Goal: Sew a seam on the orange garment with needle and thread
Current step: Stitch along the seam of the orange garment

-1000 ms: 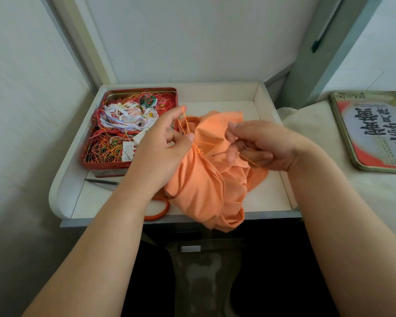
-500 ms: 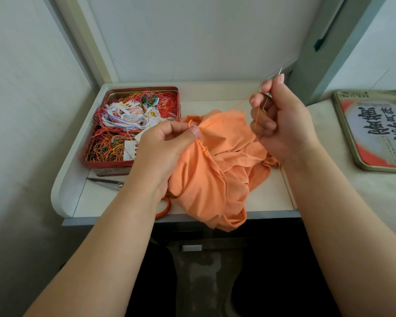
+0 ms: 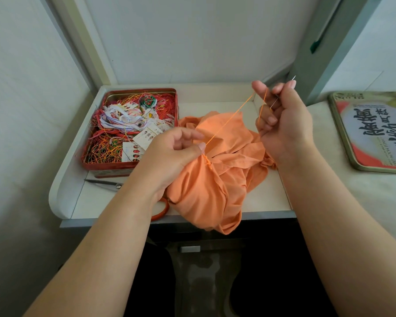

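— Orange cotton, soft and crumpled: garment point(image 3: 215, 179) heaped at the front edge of the white tray point(image 3: 64, 191), spilling over. Seam part done?

— Judged so. Short puckered row of stitches point(image 3: 207, 162) showing beside the left hand point(image 3: 169, 161), thumb and fingers pinching the fold. More cloth left to sew.

— And the right hand point(image 3: 281, 120)?

— Raised near the back right corner, pinching a thin steel needle point(image 3: 284, 92), drawing orange thread point(image 3: 229, 120) taut.

— Elsewhere?

— Red tin point(image 3: 96, 165) of tangled threads at the left; scissors point(image 3: 105, 183) in front.
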Action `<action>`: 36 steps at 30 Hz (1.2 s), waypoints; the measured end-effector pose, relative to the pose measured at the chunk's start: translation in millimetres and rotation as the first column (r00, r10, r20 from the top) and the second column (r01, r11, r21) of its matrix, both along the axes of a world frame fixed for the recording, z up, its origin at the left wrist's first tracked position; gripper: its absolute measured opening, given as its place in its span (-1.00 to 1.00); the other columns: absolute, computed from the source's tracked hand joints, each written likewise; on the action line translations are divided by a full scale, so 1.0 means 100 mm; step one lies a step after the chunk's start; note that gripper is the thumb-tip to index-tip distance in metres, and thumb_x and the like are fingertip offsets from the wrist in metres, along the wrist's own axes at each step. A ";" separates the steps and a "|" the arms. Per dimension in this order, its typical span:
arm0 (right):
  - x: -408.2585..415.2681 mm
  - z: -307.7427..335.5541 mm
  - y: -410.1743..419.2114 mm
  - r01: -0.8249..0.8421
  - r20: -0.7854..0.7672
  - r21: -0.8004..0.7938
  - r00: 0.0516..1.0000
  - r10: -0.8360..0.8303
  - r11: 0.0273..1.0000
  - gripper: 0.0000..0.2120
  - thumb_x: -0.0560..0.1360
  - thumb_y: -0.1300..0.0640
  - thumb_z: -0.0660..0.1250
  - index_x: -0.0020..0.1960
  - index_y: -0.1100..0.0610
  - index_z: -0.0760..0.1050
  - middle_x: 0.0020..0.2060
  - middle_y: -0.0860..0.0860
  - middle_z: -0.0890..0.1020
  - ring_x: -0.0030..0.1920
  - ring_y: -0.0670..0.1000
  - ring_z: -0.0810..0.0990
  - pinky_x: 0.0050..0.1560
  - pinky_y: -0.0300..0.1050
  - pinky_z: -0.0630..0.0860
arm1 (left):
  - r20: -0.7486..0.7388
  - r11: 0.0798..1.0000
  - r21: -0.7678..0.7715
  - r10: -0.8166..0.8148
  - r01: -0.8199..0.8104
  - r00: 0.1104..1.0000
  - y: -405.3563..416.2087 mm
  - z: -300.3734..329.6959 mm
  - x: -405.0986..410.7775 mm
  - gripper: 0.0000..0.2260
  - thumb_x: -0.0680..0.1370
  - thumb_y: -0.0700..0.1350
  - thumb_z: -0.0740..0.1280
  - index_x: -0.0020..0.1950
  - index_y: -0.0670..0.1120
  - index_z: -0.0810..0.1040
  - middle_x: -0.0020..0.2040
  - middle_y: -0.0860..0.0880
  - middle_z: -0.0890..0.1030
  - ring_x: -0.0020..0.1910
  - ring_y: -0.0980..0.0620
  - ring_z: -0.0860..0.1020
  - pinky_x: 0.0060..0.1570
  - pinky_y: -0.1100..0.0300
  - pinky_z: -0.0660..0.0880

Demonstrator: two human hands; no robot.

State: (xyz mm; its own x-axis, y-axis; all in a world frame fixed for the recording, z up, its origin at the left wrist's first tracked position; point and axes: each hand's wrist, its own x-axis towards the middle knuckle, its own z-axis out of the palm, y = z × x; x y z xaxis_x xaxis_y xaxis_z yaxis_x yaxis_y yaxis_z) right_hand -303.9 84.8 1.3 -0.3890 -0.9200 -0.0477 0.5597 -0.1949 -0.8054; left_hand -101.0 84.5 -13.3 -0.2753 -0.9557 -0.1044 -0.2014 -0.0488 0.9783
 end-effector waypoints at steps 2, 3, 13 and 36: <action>-0.01 0.00 0.00 0.025 0.001 0.007 1.000 -0.025 1.000 -0.66 0.68 -0.02 0.02 -0.23 0.03 0.32 -0.11 0.01 0.71 -0.58 -0.12 0.18 -0.55 -0.28 0.17 | 0.026 1.000 -0.012 -0.008 0.008 1.000 0.01 0.00 0.01 -0.88 0.48 -0.22 0.44 -0.16 0.02 0.65 -0.31 0.10 0.65 -0.26 0.24 0.58 -0.11 0.41 0.48; -0.01 0.00 0.00 0.040 0.007 0.007 0.999 -0.040 0.999 -0.65 0.68 -0.02 0.02 -0.24 0.03 0.32 -0.11 0.01 0.71 -0.58 -0.11 0.18 -0.55 -0.28 0.17 | 0.036 1.000 -0.011 -0.003 0.004 0.999 0.00 -0.01 0.02 -0.87 0.47 -0.21 0.45 -0.19 0.02 0.65 -0.30 0.10 0.66 -0.25 0.24 0.58 -0.10 0.40 0.48; -0.10 0.01 -0.01 0.136 -0.002 -0.008 0.991 -0.136 0.991 -0.67 0.68 0.00 0.03 -0.23 0.04 0.32 -0.07 0.01 0.70 -0.55 -0.10 0.21 -0.53 -0.26 0.19 | 0.194 0.997 0.026 -0.073 0.070 0.978 -0.02 -0.03 0.06 -0.88 0.47 -0.14 0.47 -0.24 0.06 0.66 -0.22 0.05 0.67 -0.14 0.15 0.59 0.05 0.23 0.48; 0.20 0.00 0.14 0.232 -0.896 0.306 0.399 0.196 0.923 -0.63 0.65 -0.04 0.08 -0.26 0.07 0.45 -0.53 -0.08 0.47 -0.59 -0.13 0.41 -0.45 -0.23 0.33 | 0.175 0.978 -0.207 -0.005 0.041 0.985 -0.08 0.03 0.17 -0.92 0.50 -0.09 0.43 -0.17 0.08 0.64 -0.13 -0.05 0.69 -0.08 -0.02 0.62 0.06 0.09 0.51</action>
State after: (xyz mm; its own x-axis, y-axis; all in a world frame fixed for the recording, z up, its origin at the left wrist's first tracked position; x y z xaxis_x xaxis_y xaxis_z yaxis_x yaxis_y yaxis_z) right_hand -284.3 98.3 1.6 -0.4115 -0.9099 0.0515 -0.5361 0.1960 -0.8211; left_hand -84.2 76.6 -10.5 -0.2927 -0.9549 0.0488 -0.3665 0.1592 0.9167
